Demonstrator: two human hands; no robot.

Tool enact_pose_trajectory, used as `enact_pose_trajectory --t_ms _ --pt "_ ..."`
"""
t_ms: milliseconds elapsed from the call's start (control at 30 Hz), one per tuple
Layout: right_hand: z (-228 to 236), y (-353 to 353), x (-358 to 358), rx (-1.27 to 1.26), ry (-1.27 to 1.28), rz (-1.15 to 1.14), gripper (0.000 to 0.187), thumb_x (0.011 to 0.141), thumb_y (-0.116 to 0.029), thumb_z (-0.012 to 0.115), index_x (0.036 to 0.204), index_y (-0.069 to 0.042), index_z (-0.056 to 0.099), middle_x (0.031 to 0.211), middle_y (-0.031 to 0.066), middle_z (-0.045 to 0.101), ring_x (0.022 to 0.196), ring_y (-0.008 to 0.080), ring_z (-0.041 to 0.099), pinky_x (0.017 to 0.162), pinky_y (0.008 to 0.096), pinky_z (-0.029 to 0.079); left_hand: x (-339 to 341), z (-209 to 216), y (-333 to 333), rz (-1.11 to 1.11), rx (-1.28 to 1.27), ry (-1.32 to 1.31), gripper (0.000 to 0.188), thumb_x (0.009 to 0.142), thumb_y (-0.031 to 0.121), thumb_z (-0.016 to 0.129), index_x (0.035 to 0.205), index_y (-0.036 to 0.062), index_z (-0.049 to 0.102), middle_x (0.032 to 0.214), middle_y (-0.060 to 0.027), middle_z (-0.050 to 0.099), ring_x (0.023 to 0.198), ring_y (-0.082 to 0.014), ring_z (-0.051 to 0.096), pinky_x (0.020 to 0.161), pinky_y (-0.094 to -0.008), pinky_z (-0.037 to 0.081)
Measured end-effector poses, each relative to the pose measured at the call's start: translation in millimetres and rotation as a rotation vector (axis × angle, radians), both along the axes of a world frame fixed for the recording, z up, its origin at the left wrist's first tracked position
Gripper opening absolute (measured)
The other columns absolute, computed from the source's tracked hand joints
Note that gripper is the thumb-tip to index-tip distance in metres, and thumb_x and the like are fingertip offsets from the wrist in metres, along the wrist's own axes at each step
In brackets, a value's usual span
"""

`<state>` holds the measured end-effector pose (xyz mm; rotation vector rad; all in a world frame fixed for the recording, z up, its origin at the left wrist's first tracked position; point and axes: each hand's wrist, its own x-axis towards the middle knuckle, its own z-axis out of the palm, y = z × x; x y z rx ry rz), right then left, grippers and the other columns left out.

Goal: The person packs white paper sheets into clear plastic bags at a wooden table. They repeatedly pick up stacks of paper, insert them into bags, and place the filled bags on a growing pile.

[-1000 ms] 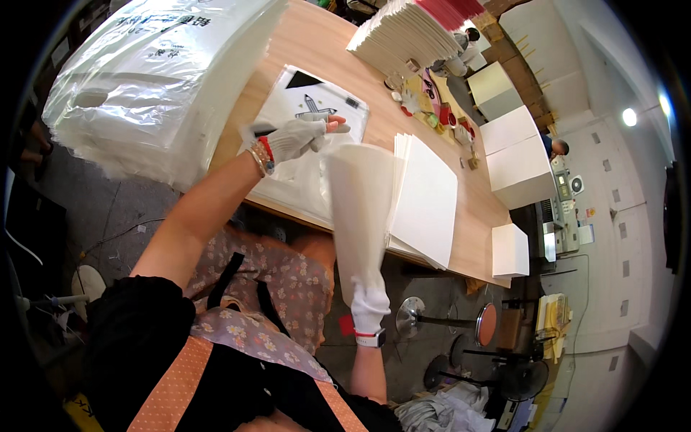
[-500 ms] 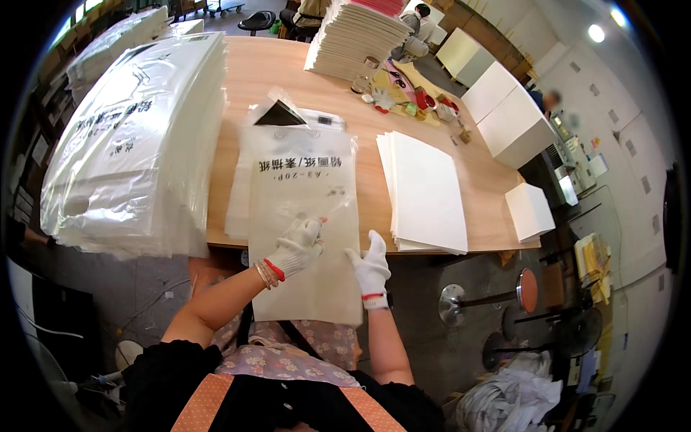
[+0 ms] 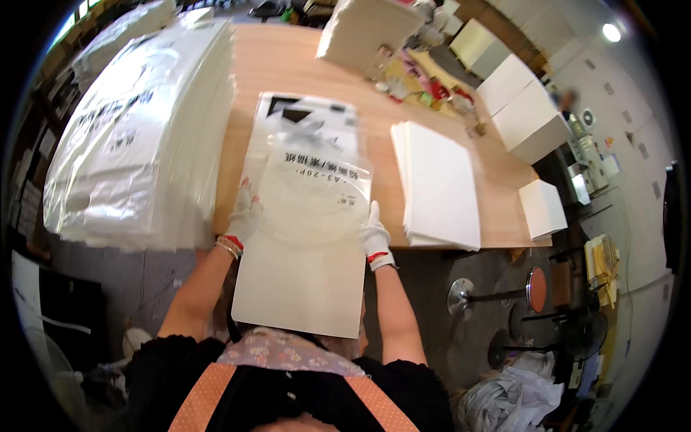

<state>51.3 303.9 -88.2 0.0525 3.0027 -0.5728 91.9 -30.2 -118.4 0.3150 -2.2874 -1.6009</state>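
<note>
A clear printed plastic bag with pale paper in it [image 3: 306,252] lies over the table's near edge, its lower part jutting out toward my body. My left hand [image 3: 245,214], in a white glove with a red cuff, grips its left side, fingertips pointing away from me. On the opposite side my right hand [image 3: 375,239], gloved alike, holds the edge, some of its fingers hidden. Beneath the bag's far end lies another printed packet with black shapes [image 3: 335,122]. To the right sits a stack of white paper sheets [image 3: 440,187].
A tall pile of printed plastic bags [image 3: 137,137] fills the left of the wooden table [image 3: 248,65]. At the back stand a paper stack [image 3: 363,32] and small clutter [image 3: 432,86]. White boxes [image 3: 522,108] and a small white block [image 3: 543,209] are at right, with a round stool [image 3: 535,290] below.
My left hand has moved from the bag's middle to its left side. The bag has slid toward me and turned slightly, showing more of the packet beneath. My head view has shifted a little.
</note>
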Motion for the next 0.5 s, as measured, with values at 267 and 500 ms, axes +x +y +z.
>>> enact_pose_trajectory --t_ms 267,500 --pt "15.5 13.3 180.1 -0.368 -0.089 0.121 0.071 0.085 -0.026 0.054 0.144 -0.008 0.020 0.094 0.0214 0.065 0.082 0.0391 0.062 0.069 0.0455 0.048 190.0 29.7 1.5 -0.141 -0.187 -0.232 0.048 0.088 0.013 0.051 0.131 0.0002 0.034 0.110 -0.0206 0.053 0.096 -0.0318 0.057 0.085 -0.0370 0.045" --pt "19.9 4.6 276.3 -0.625 -0.143 0.333 0.064 0.085 -0.024 0.054 0.141 -0.007 0.028 0.097 0.0209 0.064 0.085 0.0393 0.062 0.071 0.0449 0.048 278.3 43.9 -11.0 -0.681 0.317 -0.355 0.036 0.086 0.016 0.052 0.117 -0.0028 0.048 0.098 -0.0189 0.057 0.095 -0.0301 0.057 0.086 -0.0342 0.044"
